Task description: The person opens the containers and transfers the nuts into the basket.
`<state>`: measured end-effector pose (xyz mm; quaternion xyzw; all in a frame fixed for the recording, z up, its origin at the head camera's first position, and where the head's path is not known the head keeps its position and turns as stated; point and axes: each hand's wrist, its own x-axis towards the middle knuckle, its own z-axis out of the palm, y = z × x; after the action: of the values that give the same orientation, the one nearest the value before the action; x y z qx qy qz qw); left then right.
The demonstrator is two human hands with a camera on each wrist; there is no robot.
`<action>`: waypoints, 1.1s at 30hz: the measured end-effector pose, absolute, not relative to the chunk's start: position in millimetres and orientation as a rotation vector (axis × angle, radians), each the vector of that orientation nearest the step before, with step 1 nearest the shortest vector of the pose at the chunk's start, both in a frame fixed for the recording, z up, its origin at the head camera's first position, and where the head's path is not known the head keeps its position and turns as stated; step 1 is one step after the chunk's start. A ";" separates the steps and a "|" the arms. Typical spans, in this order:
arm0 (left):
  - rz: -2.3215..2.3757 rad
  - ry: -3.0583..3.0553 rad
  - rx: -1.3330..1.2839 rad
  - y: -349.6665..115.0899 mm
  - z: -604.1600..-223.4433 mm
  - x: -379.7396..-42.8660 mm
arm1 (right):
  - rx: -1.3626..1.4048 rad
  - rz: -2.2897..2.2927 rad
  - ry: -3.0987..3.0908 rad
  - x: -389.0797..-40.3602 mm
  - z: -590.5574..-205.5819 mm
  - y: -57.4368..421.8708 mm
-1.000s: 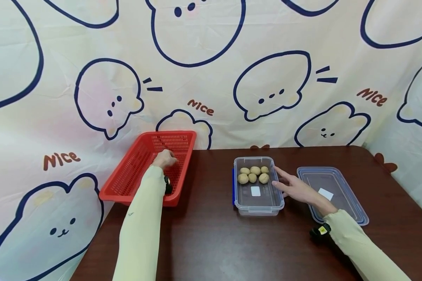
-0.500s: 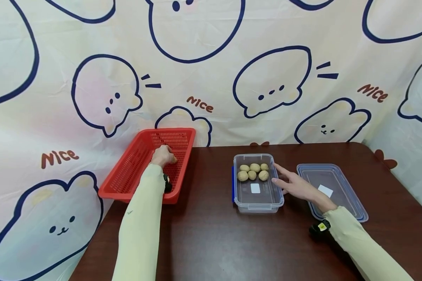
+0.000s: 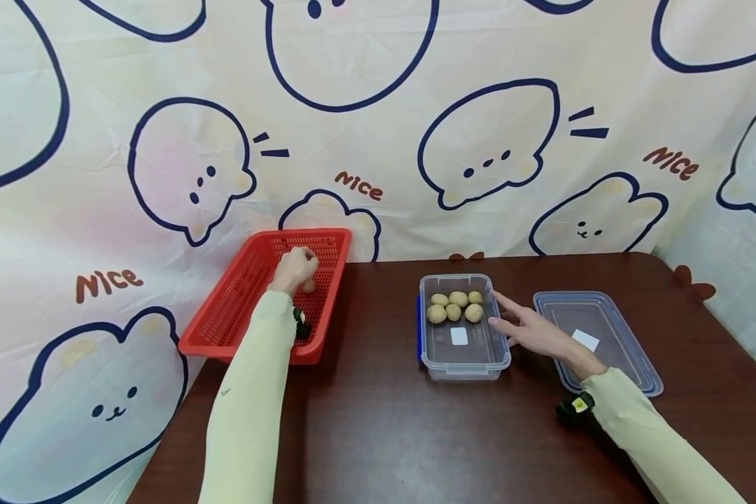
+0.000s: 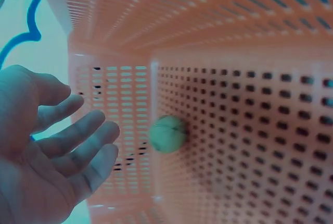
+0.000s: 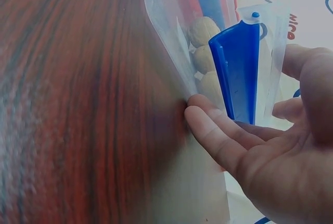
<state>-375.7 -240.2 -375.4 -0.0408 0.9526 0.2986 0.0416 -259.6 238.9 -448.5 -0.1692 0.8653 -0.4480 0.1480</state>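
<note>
A pale cloth (image 3: 353,147) printed with navy cartoon outlines and the word "Nice" hung behind a dark brown surface (image 3: 365,441), over which a person in pale yellow sleeves (image 3: 246,406) extended both arms. A red slotted basket (image 3: 223,315) occupied the far left corner of the surface. A clear container (image 3: 442,351) with a blue latch (image 3: 419,332) along its left side stood upright near the middle of the far edge, and a clear, blue-tinted lid (image 3: 619,343) lay flat toward the right edge.

The left hand (image 3: 295,269) hung inside the basket, its fingers loosely bent and slightly apart, clear of the single round tan piece (image 4: 167,135) on the basket's floor. The right hand (image 3: 534,332) rested against the container's right side, thumb and fingers extended and spread; whether the thumb touched the wall could not be told. Six more tan pieces (image 3: 453,313) sat in two rows of three at the container's far end. White labels (image 3: 459,337) marked the container and the lid.
</note>
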 end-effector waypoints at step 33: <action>0.687 3.022 0.580 -132.9 -293.7 -343.8 | -0.470 -1.325 2.435 -263.9 -451.8 248.6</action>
<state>-343.8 -132.9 -293.7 0.1841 0.9584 0.2179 -0.0057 -263.9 248.6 -451.8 -0.1650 0.8541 -0.4650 0.1642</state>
